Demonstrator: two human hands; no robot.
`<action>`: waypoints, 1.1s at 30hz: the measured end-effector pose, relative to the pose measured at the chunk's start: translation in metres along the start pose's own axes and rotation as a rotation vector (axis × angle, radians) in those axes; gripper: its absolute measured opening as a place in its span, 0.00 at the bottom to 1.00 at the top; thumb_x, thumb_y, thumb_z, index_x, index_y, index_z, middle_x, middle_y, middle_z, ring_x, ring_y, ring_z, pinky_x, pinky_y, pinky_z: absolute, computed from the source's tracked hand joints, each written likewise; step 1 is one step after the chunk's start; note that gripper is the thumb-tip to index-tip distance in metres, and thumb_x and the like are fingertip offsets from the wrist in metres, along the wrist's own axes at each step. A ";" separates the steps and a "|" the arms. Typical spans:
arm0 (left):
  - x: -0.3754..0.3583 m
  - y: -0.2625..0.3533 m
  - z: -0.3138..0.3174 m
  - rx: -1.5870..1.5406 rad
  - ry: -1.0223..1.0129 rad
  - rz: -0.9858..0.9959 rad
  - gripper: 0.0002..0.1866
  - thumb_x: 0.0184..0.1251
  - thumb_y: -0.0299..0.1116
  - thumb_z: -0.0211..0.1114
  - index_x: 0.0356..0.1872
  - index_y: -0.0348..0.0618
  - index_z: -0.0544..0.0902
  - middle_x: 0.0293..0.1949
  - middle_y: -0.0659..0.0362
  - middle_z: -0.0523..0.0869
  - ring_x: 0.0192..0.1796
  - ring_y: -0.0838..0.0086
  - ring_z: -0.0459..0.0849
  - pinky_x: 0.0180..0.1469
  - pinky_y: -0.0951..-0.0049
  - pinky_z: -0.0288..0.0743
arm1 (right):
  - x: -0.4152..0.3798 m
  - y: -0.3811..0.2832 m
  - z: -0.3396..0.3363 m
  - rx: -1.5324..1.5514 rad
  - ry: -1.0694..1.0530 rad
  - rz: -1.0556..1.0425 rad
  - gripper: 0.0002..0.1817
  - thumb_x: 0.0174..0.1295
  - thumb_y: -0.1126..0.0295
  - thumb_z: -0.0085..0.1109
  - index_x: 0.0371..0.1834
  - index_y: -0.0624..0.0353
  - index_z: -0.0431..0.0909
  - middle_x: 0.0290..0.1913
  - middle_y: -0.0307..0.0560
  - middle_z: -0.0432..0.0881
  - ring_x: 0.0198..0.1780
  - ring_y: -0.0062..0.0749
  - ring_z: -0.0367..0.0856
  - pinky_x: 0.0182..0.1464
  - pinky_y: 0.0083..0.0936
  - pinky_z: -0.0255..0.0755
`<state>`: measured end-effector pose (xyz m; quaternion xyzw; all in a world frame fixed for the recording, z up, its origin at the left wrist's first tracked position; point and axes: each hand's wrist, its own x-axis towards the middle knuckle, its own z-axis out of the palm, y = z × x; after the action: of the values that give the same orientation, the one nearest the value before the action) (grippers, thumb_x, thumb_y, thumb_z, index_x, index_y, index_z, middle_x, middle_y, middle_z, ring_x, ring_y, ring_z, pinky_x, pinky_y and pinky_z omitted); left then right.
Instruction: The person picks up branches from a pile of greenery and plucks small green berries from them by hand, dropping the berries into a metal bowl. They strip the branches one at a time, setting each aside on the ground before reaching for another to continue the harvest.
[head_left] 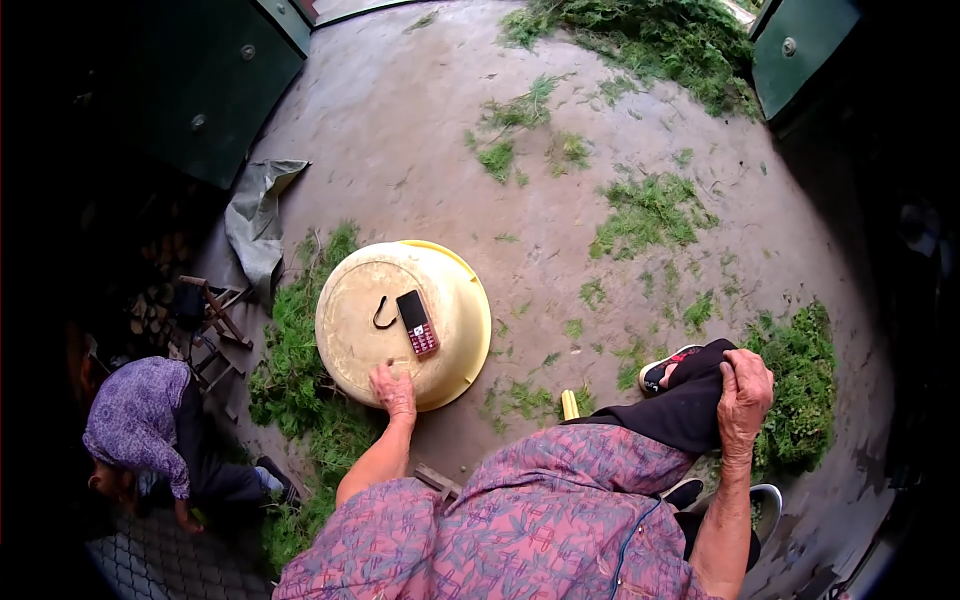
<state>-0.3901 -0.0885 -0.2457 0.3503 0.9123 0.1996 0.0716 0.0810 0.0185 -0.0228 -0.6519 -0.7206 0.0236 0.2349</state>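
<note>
A pale yellow basin (440, 270) stands upside down on the floor, left of the middle. On its flat base lie a red keypad phone (418, 324) with a dark screen and a small black strap (380, 314). My left hand (394, 392) rests at the base's near edge, just below the phone, fingers slightly apart and holding nothing. My right hand (745, 392) lies on my raised knee in dark trousers (660, 410), its fingers bent; whether anything is between them is hidden.
Green sprigs (655, 215) are scattered over the concrete floor (380, 130), with heaps at the top, left and right. Another person (140, 415) bends down at the left beside a folding stool (215, 315). A grey sack (258, 220) lies near the green door (220, 90).
</note>
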 end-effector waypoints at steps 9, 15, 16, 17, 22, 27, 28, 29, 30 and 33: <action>0.066 -0.153 -0.003 -0.704 -0.166 -0.780 0.43 0.38 0.31 0.68 0.63 0.46 0.61 0.60 0.49 0.66 0.60 0.53 0.66 0.59 0.45 0.56 | 0.001 -0.005 0.000 -0.056 0.013 0.019 0.07 0.51 0.74 0.59 0.34 0.60 0.78 0.37 0.47 0.79 0.41 0.42 0.77 0.45 0.32 0.67; 0.080 -0.175 -0.006 -0.765 -0.366 -0.918 0.33 0.43 0.26 0.62 0.55 0.60 0.64 0.55 0.50 0.71 0.55 0.43 0.69 0.52 0.27 0.52 | -0.003 0.003 0.003 -0.106 0.001 0.014 0.07 0.52 0.73 0.58 0.34 0.60 0.78 0.37 0.47 0.79 0.40 0.43 0.76 0.45 0.33 0.66; 0.081 -0.170 -0.009 -0.811 -0.361 -0.919 0.30 0.43 0.25 0.61 0.52 0.59 0.66 0.52 0.49 0.73 0.52 0.43 0.72 0.52 0.29 0.54 | -0.003 0.001 0.002 -0.118 0.002 0.020 0.07 0.52 0.73 0.58 0.35 0.60 0.78 0.37 0.47 0.79 0.40 0.43 0.76 0.45 0.32 0.66; 0.083 -0.167 -0.012 -0.836 -0.385 -0.930 0.35 0.45 0.22 0.61 0.57 0.62 0.61 0.55 0.50 0.71 0.54 0.44 0.70 0.51 0.29 0.55 | -0.005 0.001 0.002 -0.123 0.006 0.023 0.07 0.52 0.73 0.58 0.35 0.60 0.78 0.37 0.47 0.79 0.41 0.43 0.76 0.45 0.32 0.66; 0.084 -0.149 -0.019 -0.860 -0.426 -0.932 0.48 0.46 0.14 0.59 0.68 0.66 0.51 0.60 0.53 0.68 0.58 0.49 0.69 0.48 0.33 0.62 | -0.007 0.000 0.003 -0.113 0.011 0.032 0.07 0.52 0.73 0.58 0.35 0.60 0.78 0.37 0.47 0.79 0.41 0.42 0.77 0.46 0.32 0.66; 0.081 -0.126 -0.001 -0.874 -0.411 -0.801 0.50 0.42 0.16 0.64 0.68 0.65 0.50 0.59 0.55 0.69 0.57 0.51 0.69 0.48 0.35 0.63 | -0.008 -0.004 0.002 -0.125 0.021 0.039 0.07 0.52 0.73 0.59 0.34 0.60 0.78 0.37 0.47 0.79 0.42 0.42 0.77 0.46 0.32 0.66; 0.081 -0.111 0.003 -0.890 -0.411 -0.769 0.51 0.41 0.16 0.64 0.68 0.65 0.50 0.59 0.55 0.69 0.57 0.51 0.69 0.48 0.35 0.62 | -0.008 -0.003 0.002 -0.118 0.023 0.035 0.07 0.52 0.74 0.59 0.35 0.60 0.79 0.38 0.47 0.79 0.42 0.42 0.77 0.47 0.31 0.67; 0.081 -0.095 0.006 -0.798 -0.429 -0.755 0.51 0.39 0.17 0.66 0.67 0.63 0.51 0.59 0.56 0.70 0.57 0.52 0.69 0.49 0.35 0.60 | -0.008 -0.002 0.002 -0.112 0.027 0.033 0.07 0.52 0.74 0.58 0.35 0.60 0.79 0.38 0.47 0.80 0.42 0.42 0.77 0.47 0.31 0.67; 0.079 -0.077 0.012 -0.800 -0.425 -0.701 0.50 0.39 0.18 0.67 0.67 0.60 0.52 0.58 0.57 0.71 0.58 0.52 0.69 0.49 0.32 0.57 | -0.008 -0.001 0.002 -0.107 0.032 0.033 0.07 0.52 0.75 0.58 0.35 0.60 0.79 0.38 0.47 0.80 0.42 0.42 0.77 0.47 0.31 0.67; 0.069 -0.005 0.026 -0.765 -0.408 -0.606 0.49 0.37 0.15 0.67 0.66 0.48 0.54 0.56 0.53 0.71 0.55 0.56 0.71 0.54 0.48 0.64 | -0.009 -0.002 0.001 -0.091 0.046 0.041 0.07 0.51 0.75 0.59 0.34 0.60 0.79 0.37 0.47 0.80 0.42 0.41 0.77 0.47 0.30 0.67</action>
<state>-0.4373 -0.0379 -0.2708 0.0515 0.8021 0.4162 0.4251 0.0790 0.0102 -0.0262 -0.6769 -0.7019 -0.0192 0.2210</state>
